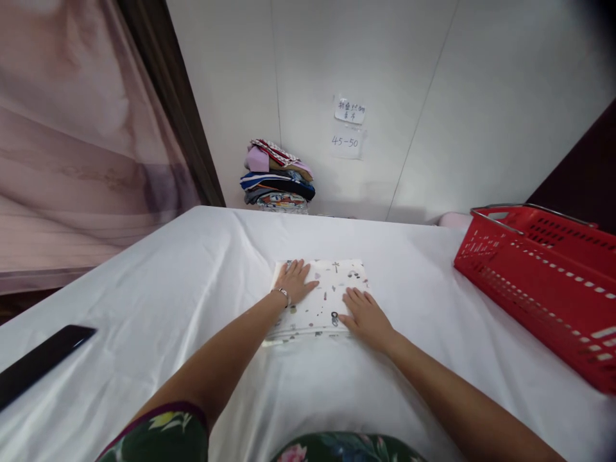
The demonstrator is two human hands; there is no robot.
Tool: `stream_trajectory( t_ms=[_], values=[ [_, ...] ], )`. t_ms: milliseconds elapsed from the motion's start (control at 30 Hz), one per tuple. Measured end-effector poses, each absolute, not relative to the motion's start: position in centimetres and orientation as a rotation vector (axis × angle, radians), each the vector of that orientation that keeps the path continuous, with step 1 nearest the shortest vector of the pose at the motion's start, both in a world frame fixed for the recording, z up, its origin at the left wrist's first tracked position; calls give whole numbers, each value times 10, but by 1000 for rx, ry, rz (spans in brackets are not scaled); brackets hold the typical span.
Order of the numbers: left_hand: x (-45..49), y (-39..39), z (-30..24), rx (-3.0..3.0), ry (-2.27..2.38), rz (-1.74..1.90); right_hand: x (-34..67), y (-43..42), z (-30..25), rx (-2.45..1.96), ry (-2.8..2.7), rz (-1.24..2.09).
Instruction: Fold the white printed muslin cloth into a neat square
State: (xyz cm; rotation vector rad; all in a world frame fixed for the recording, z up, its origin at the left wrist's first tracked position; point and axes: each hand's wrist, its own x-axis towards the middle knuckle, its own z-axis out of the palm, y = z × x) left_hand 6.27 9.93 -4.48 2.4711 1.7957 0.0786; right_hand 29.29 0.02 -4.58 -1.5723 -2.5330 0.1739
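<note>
A folded white cloth [325, 292] with small printed figures lies flat in the middle of the white-covered table. On its left part rests my left hand [294, 282], palm down with the fingers spread; a bracelet circles that wrist. My right hand [363, 314] lies flat over the cloth's right side, fingers stretched forward and thumb apart. Both palms touch the fabric, and neither hand grips it. Several folded layers show along the near edge. The parts of the cloth beneath my hands are hidden.
A red plastic basket [543, 276] with a metal handle stands on the table's right. At the left lies a black flat device [43, 359]. Beyond the far edge, a stack of folded clothes [278, 176] sits against the wall, near paper notes [348, 128]. A pink curtain [86, 141] hangs left.
</note>
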Motion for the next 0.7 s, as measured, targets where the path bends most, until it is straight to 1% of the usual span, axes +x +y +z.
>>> stream_trajectory(
  t_ms=[167, 300, 533, 700],
  values=[
    [57, 58, -40, 2480, 1706, 31, 302, -19, -51, -1472, -2506, 4],
    [46, 22, -49, 2578, 1658, 223, 301, -18, -53, -1429, -2524, -37],
    [41, 14, -43, 2561, 1636, 303, 304, -18, -56, -1352, -2536, -74],
    [23, -20, -44, 2741, 1530, 404, 323, -27, -63, -1184, -2562, -85]
  ],
)
